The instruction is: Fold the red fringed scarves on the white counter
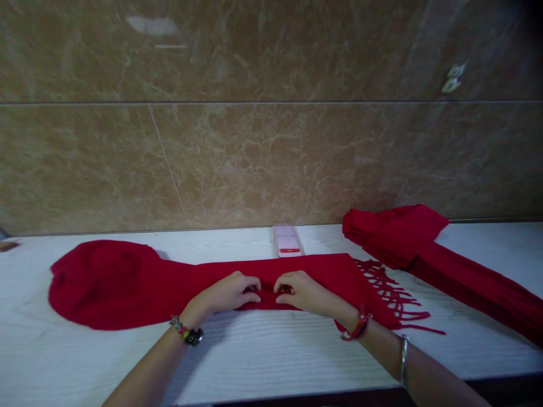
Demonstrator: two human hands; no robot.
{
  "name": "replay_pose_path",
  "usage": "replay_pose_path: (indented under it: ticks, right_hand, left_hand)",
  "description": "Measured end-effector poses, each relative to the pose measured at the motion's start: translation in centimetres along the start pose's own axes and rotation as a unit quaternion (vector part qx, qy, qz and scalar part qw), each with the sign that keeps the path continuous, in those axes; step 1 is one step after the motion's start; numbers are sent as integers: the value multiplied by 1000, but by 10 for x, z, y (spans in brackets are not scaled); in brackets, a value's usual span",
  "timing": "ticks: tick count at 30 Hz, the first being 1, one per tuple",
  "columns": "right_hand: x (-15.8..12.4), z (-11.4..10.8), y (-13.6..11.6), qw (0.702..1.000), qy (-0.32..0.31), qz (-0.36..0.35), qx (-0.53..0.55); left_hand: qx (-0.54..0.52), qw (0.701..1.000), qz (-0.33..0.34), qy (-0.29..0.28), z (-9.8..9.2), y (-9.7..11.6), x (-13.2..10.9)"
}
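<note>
A long red scarf (pixel 314 271) lies stretched left to right on the white tabletop. Its right end carries a twisted fringe (pixel 388 288), and its left end is a wide, bunched heap (pixel 106 282). Both hands are at the scarf's middle, a short way apart and facing each other. My left hand (pixel 229 291) curls thumb and fingers onto the cloth along a fold. My right hand (pixel 303 291) does likewise from the other side, its forearm crossing the scarf near the fringe. The cloth within the fingers is mostly hidden.
A second folded red cloth (pixel 399 232) lies at the right, trailing off toward the edge. Behind the scarf sits a small pale flat item (pixel 287 240) with a red strip. A brown marbled wall (pixel 254 164) borders the white table (pixel 263 356) at the back.
</note>
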State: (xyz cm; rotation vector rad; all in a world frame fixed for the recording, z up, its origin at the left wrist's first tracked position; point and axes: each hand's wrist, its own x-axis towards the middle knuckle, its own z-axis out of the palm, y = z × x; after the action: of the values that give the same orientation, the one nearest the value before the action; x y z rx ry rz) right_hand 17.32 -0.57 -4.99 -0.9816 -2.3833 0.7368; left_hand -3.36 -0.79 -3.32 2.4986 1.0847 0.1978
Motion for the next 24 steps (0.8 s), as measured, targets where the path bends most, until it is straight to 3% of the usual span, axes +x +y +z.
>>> replay_pose_path:
  ticks: [10,24]
  right_hand:
    - [-1,-3,-1,999,39,0,-23]
    - [-2,0,-3,997,49,-38,-47]
  left_hand:
    - [3,997,12,78,5,0,3]
    - [-15,998,19,50,0,3,1]
